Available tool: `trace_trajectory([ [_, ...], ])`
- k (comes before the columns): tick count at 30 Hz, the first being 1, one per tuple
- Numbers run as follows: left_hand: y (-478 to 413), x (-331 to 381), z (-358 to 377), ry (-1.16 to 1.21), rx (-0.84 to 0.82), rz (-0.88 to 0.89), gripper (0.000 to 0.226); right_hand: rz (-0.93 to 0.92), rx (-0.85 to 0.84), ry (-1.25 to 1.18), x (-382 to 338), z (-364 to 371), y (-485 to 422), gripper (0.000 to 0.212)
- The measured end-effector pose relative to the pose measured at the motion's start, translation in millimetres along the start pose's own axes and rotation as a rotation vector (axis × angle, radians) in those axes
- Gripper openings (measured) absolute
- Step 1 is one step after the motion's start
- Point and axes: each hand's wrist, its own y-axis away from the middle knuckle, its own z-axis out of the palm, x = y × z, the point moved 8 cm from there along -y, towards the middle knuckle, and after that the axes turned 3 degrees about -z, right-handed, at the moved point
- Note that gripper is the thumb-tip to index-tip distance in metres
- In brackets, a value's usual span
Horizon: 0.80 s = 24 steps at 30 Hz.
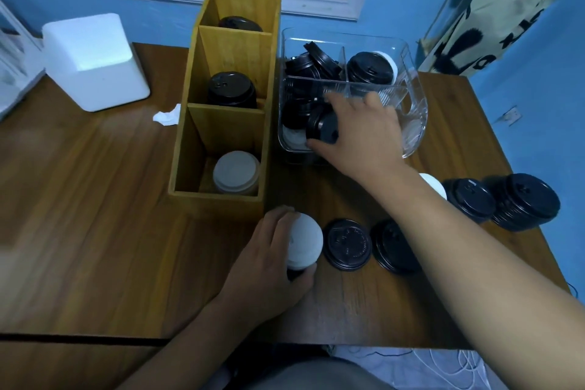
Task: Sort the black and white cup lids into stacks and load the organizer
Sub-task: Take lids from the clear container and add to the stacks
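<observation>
A wooden organizer [221,203] stands mid-table with three compartments: white lids [235,172] in the near one, a black stack [231,92] in the middle, black lids [239,24] at the far end. My left hand [269,250] grips a white lid stack [305,239] on the table in front of it. My right hand [361,133] reaches into the clear bin [414,123] and pinches a black lid [321,128]. Two black lids [348,244] [392,247] lie flat near the white stack.
Two black lid stacks [471,199] [525,201] and a white lid [433,184] sit at the table's right. A white box [95,63] and crumpled tissue [166,115] lie left of the organizer. The table's front edge [95,337] runs near my body.
</observation>
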Motion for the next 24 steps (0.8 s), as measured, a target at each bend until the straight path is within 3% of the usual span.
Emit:
trace_trajectory([
  [4, 0, -1, -1, 0.012, 0.028, 0.011, 0.081, 0.055, 0.185, -0.540, 17, -37, 42, 0.072],
  [6, 0, -1, -1, 0.016, 0.034, 0.013, 0.081, 0.160, 0.092, -0.680, 26, -36, 67, 0.062],
  [10, -1, -1, 1, 0.006, 0.031, 0.016, 0.080, 0.280, -0.250, -0.268, 35, 2, 94, 0.071],
  [15, -2, 0, 1, -0.011, 0.020, 0.019, 0.078, 0.271, -0.361, 0.057, 38, 33, 84, 0.085],
  [18, -2, 1, 1, -0.008, 0.017, 0.021, 0.079, 0.154, -0.377, 0.140, 51, 34, 81, 0.075],
  [20, -1, 0, 1, -0.010, 0.019, 0.022, 0.080, -0.028, -0.388, -0.037, 56, 34, 80, 0.056],
  [24, -1, 1, 1, -0.017, 0.021, 0.041, 0.081, -0.327, -0.651, -0.317, 41, 48, 88, 0.081],
])
